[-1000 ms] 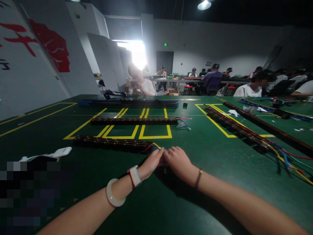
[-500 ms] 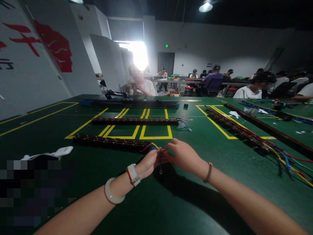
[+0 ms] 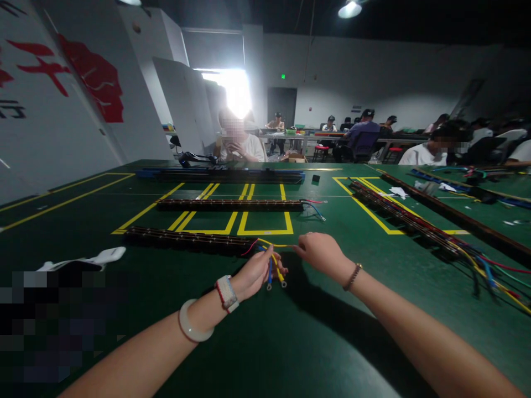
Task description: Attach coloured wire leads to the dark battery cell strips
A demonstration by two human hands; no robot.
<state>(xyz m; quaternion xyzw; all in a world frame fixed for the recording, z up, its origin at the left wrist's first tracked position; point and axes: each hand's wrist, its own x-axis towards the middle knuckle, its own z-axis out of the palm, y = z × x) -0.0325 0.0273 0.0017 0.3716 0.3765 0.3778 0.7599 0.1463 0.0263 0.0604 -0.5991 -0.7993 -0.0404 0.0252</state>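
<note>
The left hand (image 3: 254,272) keeps a narrow grip on two short wires, a blue wire (image 3: 270,270) and a yellow wire (image 3: 278,271), whose ring-tipped ends hang just below the pinch. The right hand (image 3: 320,253) sits just to the right of that grip, its fingertips pinched on a second, thinner yellow strand (image 3: 277,244) that runs taut leftward, above the left grip, to the end of the nearest black strip (image 3: 187,241). A red wire (image 3: 249,249) leaves the same strip end, just up and left of the left grip. The strand in the right grip is thin and dim, so the pinch looks closed on it, though I cannot be sure. Both hands are over the green surface (image 3: 290,342). A white glove (image 3: 97,258) lies well to the left of the grips; a second black strip (image 3: 229,205) lies beyond them.
</note>
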